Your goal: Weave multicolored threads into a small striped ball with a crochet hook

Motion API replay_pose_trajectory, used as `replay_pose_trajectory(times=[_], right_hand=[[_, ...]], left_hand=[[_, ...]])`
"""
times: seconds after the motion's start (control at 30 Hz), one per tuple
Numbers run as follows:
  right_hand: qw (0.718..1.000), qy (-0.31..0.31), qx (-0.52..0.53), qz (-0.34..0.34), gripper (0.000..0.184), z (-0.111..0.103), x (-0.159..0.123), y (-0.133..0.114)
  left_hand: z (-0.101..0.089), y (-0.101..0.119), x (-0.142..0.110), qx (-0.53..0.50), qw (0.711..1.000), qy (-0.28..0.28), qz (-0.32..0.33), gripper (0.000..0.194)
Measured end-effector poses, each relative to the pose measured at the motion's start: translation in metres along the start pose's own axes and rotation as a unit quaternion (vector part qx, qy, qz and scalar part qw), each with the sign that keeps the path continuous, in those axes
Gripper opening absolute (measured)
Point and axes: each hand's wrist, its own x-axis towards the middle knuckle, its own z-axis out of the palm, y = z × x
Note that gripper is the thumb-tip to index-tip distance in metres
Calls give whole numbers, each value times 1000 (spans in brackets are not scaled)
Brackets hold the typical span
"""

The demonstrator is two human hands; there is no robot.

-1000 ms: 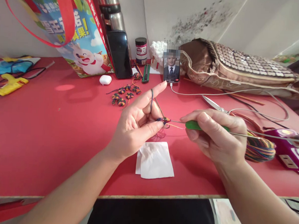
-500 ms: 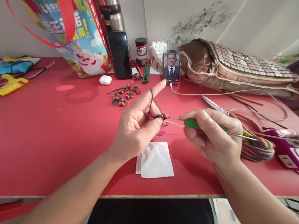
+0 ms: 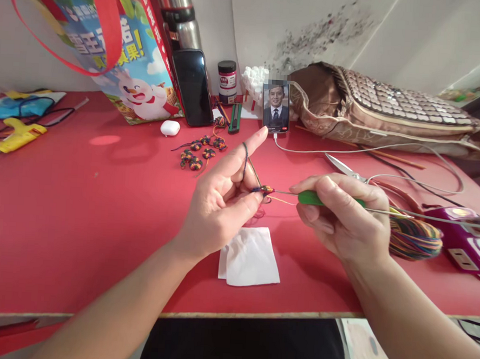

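Observation:
Between thumb and fingers my left hand (image 3: 218, 200) pinches a small multicoloured crochet piece (image 3: 267, 190). Dark yarn (image 3: 246, 161) loops round its raised index finger and runs down to the piece. My right hand (image 3: 343, 213) is closed round the green handle of a crochet hook (image 3: 310, 198); the thin metal shaft points left and its tip meets the crochet piece. A loose yellowish yarn end hangs just under the shaft. Beyond my left hand lie several small crocheted pieces (image 3: 195, 163) in the same colours. A multicoloured yarn ball (image 3: 415, 237) sits right of my right hand.
A folded white tissue (image 3: 253, 259) lies near the front edge of the red table (image 3: 98, 236). Scissors (image 3: 346, 168) and a purple power socket (image 3: 470, 242) are on the right. Behind stand a phone (image 3: 276, 108), a dark phone (image 3: 192, 87) and a shopping bag (image 3: 137, 59). A yellow glue gun (image 3: 21, 135) lies left.
My right hand and the crochet hook shifted slightly left, then a little back to the right. My left hand keeps its pinch on the crochet piece, almost in place.

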Motion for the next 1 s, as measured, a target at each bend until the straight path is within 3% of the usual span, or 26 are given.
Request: replay_pose_trajectory(times=[0.23, 0.53, 0.77, 1.0], right_hand=[[1000, -1, -16, -10, 25, 3, 0, 0], [1000, -7, -14, -23, 36, 13, -2, -1], [997, -16, -33, -70, 24, 20, -8, 3], [999, 15, -22, -27, 35, 15, -7, 0]], left_hand=[[4, 7, -1, -27, 997, -3, -66, 60], [2, 6, 0, -155, 977, 19, -148, 60], [4, 6, -2, -216, 951, 5, -222, 72], [0, 7, 0, -212, 954, 9, -210, 63]])
